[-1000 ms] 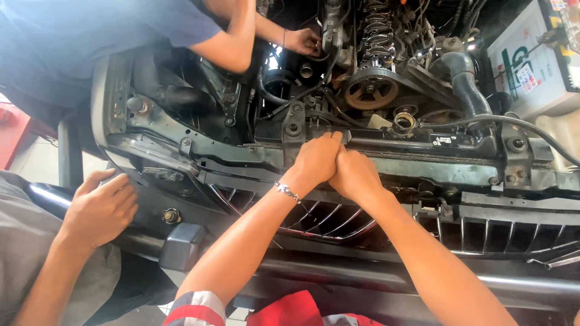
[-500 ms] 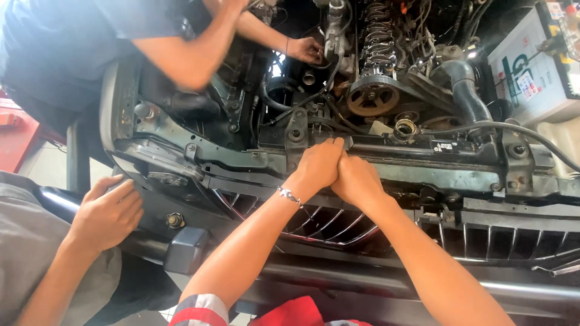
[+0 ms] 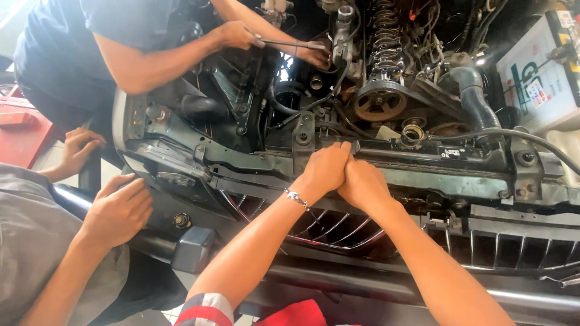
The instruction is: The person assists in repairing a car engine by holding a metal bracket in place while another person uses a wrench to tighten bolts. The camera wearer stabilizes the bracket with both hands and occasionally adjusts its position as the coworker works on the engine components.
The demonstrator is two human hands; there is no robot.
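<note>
Pressing side by side, left hand (image 3: 326,169) and right hand (image 3: 362,181) rest curled on the front crossmember (image 3: 459,175). Its long axis runs left-right (whether they grip anything is hidden).

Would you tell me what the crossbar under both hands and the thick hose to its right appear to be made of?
The crossbar looks like pressed sheet steel, painted a dull grey-green, with bolt holes and folded edges. The hose looks like matte black rubber, bending smoothly. The left hand and right hand rest on the crossbar.
</note>
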